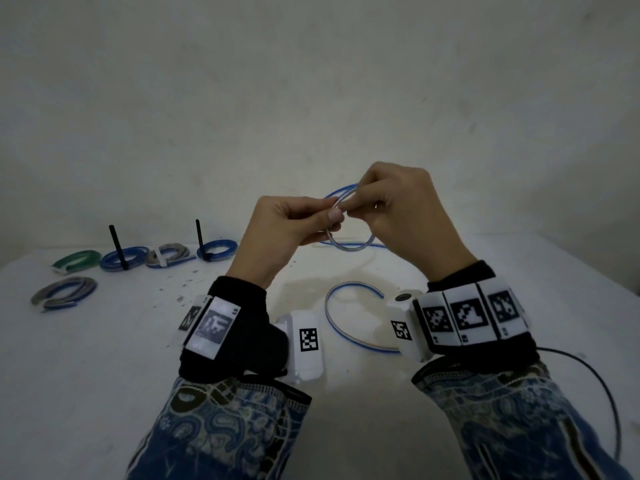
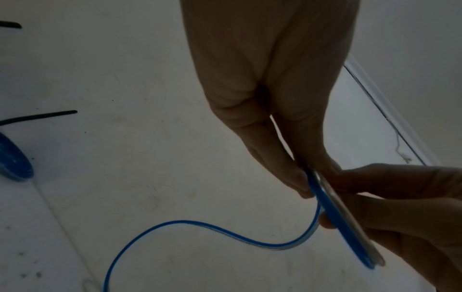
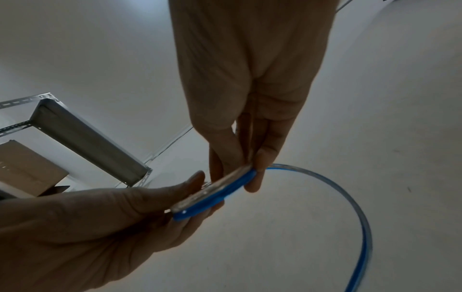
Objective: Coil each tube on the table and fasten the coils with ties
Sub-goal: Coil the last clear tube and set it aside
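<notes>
Five finished coils at the far left of the desk (image 1: pixel 104 358): a green coil (image 1: pixel 77 260), a blue coil with an upright black tie (image 1: pixel 123 258), a grey-blue coil with a white tie (image 1: pixel 168 255), another blue coil with a black tie (image 1: pixel 217 250), and a grey-blue coil (image 1: pixel 64 292) nearer the front edge, its fastening too small to make out. Judged as done, those five.

Sixth tube in hand, mid-coiling. Blue-and-clear tube (image 1: pixel 341 233) raised above the desk between both hands, a couple of loops already gathered into a small ring. Left hand (image 1: pixel 294 223) pinching the stacked loops between thumb and fingertips; right hand (image 1: pixel 398 206) likewise closed on the same ring from the other side, fingers curled round the strands. From the left wrist view, flat blue strands (image 2: pixel 332 213) pressed together edge-on between the two hands; the right wrist view showing the same bundle (image 3: pixel 217 191).

Still to wind: a long free tail (image 1: pixel 332 323) curving across the desk below the hands, and more slack trailing behind them. No loose tie visible near the hands.

Remaining, by estimate: winding in the tail, fetching a tie, cinching this coil. Further uncoiled tubes not visible.
</notes>
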